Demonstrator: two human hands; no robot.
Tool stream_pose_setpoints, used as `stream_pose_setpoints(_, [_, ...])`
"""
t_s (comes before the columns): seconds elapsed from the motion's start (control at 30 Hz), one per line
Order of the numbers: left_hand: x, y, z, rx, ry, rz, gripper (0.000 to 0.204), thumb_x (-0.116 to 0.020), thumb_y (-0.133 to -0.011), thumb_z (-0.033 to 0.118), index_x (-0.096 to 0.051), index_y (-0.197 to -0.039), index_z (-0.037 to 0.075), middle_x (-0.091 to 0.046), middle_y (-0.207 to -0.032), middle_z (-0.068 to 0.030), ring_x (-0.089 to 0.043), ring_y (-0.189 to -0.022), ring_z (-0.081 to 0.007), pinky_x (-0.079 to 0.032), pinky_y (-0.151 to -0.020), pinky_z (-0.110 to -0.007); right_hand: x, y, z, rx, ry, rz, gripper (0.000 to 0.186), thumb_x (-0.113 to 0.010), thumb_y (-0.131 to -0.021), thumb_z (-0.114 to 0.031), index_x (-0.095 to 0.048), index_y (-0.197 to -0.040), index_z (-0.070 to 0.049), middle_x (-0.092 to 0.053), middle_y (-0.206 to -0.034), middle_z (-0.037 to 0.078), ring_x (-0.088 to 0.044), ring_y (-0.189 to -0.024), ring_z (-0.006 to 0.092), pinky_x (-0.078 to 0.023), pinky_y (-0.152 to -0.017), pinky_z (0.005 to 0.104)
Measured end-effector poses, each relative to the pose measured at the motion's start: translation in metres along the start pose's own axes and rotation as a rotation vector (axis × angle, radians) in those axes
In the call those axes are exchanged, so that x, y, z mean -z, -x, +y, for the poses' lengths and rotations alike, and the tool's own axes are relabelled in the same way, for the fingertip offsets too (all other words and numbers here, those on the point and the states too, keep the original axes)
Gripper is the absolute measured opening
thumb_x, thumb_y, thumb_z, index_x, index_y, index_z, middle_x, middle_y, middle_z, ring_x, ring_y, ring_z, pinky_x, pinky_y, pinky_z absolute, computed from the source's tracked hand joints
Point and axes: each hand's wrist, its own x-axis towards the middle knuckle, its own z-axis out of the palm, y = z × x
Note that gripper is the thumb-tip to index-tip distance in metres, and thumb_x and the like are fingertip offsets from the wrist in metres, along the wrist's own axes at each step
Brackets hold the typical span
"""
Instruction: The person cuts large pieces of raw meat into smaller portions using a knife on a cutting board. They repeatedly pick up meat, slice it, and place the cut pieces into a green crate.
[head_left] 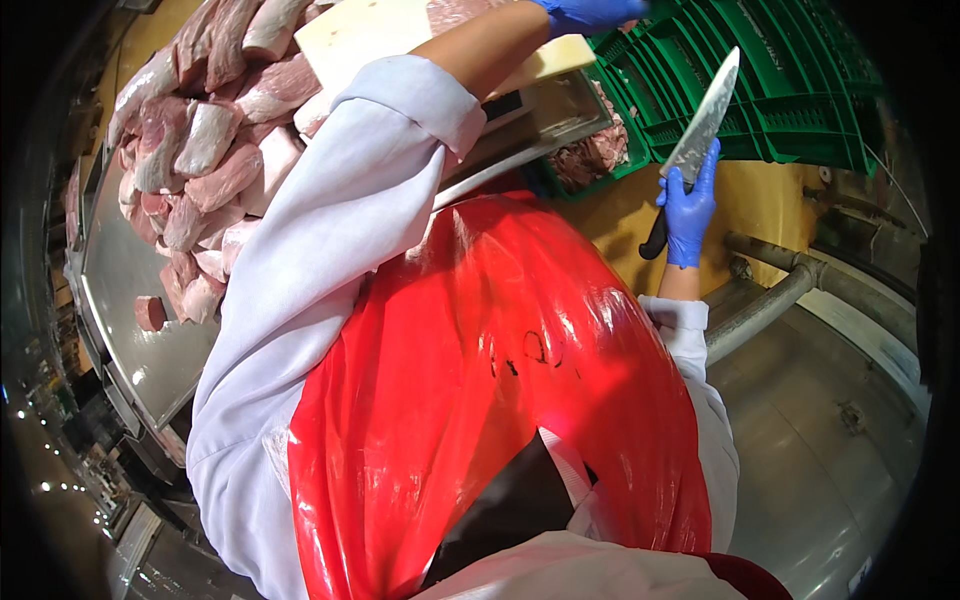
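Right of the white board (350, 40), the right hand (692, 205) grips the knife (706, 115); left of the board, meat (215, 135) is piled. The left hand's (592, 13) grip can't be told; the knife should point away from it.

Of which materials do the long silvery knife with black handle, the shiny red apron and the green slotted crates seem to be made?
Knife: blade probably steel, silvery grey with smears; handle perhaps plastic, dark, smooth.
Apron: likely thin plastic film, glossy, with creases and bright highlights.
Crates: seemingly rigid moulded plastic, evenly coloured, with ribs.
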Motion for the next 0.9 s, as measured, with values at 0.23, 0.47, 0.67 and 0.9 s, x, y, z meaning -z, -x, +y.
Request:
stream_pose_setpoints(0.23, [0.066, 0.101, -0.025, -0.171, -1.015, 0.0, 0.087, -0.085, -0.074, 0.052, -0.053, -0.132, -0.006, -0.061, -0.124, -0.0233, -0.062, -0.111, -0.0357, -0.052, -0.096, -0.046, 0.089, 0.018, 0.056, -0.156, 0.011, 0.023, 0.08, -0.058, -0.096, -0.002, -0.018, -0.163, -0.015, -0.063, -0.085, 0.006, -0.054, -0.059, 0.0099, -0.048, -0.052, 0.0262])
stream_pose_setpoints(0.47, [0.023, 0.082, -0.092, 0.289, -0.741, 0.368, 0.108, -0.089, -0.068, 0.038, -0.031, -0.145, -0.011, -0.044, -0.14, -0.0345, -0.044, -0.132, -0.0464, -0.042, -0.11, -0.05, 0.101, -0.017, 0.093, -0.235, -0.152, 0.031, 0.082, -0.055, -0.095, 0.005, -0.014, -0.164, -0.015, -0.061, -0.086, 0.007, -0.053, -0.057, 0.0106, -0.046, -0.05, 0.0256])
stream_pose_setpoints(0.67, [0.076, -0.066, -0.09, -0.175, 0.308, 0.59, 0.073, -0.071, -0.092, 0.01, -0.031, -0.154, 0.006, -0.049, -0.142, -0.0172, -0.054, -0.125, -0.0264, -0.052, -0.098, -0.036, 0.069, -0.096, 0.064, -0.009, -0.104, -0.153, 0.08, -0.058, -0.097, 0.002, -0.018, -0.164, -0.017, -0.063, -0.083, 0.006, -0.051, -0.056, 0.0096, -0.046, -0.051, 0.025])
stream_pose_setpoints(0.9, [0.07, 0.199, -0.044, -0.119, -0.512, 0.652, 0.052, -0.074, -0.088, 0.012, -0.055, -0.137, 0.005, -0.061, -0.123, -0.013, -0.065, -0.099, -0.0219, -0.054, -0.088, -0.034, 0.017, -0.093, 0.05, 0.043, -0.149, -0.309, 0.08, -0.051, -0.097, 0.006, -0.013, -0.164, -0.015, -0.062, -0.087, 0.011, -0.049, -0.056, 0.0113, -0.044, -0.05, 0.0255])
